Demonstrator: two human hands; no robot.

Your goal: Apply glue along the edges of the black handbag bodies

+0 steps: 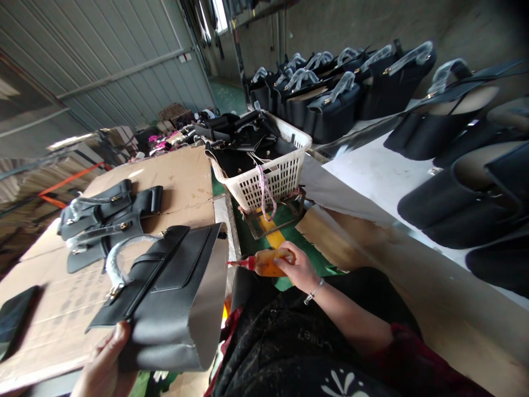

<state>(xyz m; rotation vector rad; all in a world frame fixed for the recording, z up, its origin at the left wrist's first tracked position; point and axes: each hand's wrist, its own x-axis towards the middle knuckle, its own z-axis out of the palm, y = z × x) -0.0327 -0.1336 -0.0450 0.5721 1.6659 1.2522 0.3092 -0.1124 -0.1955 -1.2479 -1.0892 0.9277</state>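
My left hand point(108, 353) grips the lower edge of a black handbag panel point(165, 286), thumb on top, fingers hidden beneath. The panel has a curved handle point(118, 259) wrapped in clear plastic, and a pale lining shows at its right end. In my right hand point(301, 269) is a squeeze bottle point(268, 263) of amber liquid with a red nozzle, lying sideways. Its tip points left, near the panel's right edge; I cannot tell whether it touches.
More black bag pieces point(107, 220) lie on the cardboard-covered table point(185, 171). Beyond stands a white plastic basket point(273, 179) of black parts on a metal frame. Several black handbags point(334, 105) line the right-hand table point(363, 171). A dark flat object point(16, 317) rests at far left.
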